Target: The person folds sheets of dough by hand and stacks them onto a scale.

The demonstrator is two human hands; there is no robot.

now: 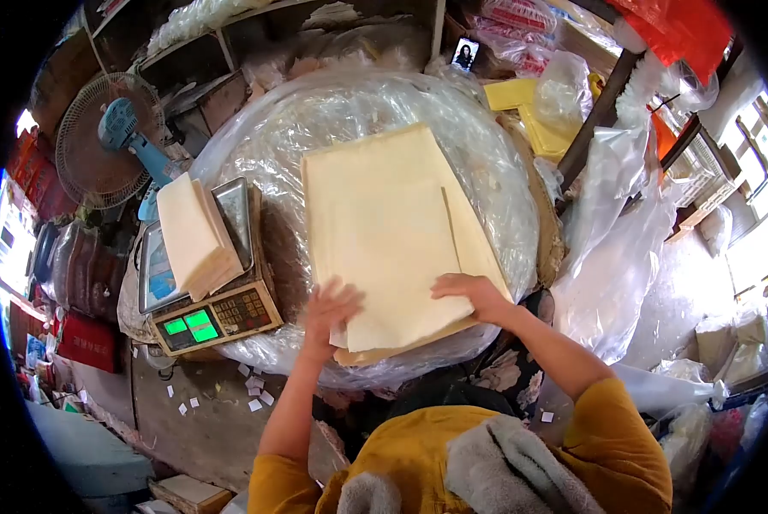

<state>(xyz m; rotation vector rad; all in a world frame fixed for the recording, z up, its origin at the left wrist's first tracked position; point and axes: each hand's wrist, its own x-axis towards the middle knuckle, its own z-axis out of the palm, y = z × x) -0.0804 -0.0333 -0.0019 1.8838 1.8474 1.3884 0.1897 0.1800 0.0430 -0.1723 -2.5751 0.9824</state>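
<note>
A stack of cream-coloured sheets (384,257) lies on a round surface covered in clear plastic (264,128). The top sheets sit slightly askew over larger ones. My left hand (332,315) is at the lower left edge of the stack, its fingers smeared by motion. At the lower right, my right hand (471,295) rests on the top sheets with its fingers stretched out. Left of the stack, a folded bundle of similar cream sheets (197,236) sits on the tray of a digital scale (217,319) with green lit displays.
A fan (114,137) stands at the left behind the scale. A phone (465,54) is propped at the back, near yellow bags (542,120). Clear plastic (611,257) hangs at the right. Small paper scraps (255,391) lie on the floor.
</note>
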